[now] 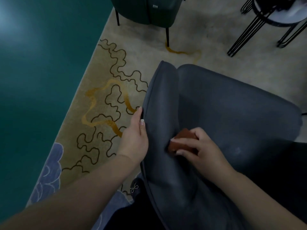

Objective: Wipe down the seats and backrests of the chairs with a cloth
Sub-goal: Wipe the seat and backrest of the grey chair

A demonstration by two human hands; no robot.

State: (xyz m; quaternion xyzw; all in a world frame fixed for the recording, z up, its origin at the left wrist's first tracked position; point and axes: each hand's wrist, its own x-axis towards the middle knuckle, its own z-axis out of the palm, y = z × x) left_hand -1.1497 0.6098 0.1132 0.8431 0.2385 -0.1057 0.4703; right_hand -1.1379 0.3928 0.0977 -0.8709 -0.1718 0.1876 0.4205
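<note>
Near chair [224,113]: dark slate grey all over, plain, with a darker piped edge along the backrest.
Cloth [181,141]: rusty reddish brown, plain, folded.
Far chair [146,10]: deep green upholstery, thin black legs.
Rug [149,52]: sandy beige ground; dark brown wavy cloud-like outlines; amber-gold ribbon-like streaks; pale blue-grey petal shapes with white lines at the near corner.
Floor [41,63]: solid teal green, with a pale glare patch at the upper left.
Stool [274,19]: black wire legs, white top rimmed in black.
Shoe [137,186]: black, with a small silvery bow outline.
</note>
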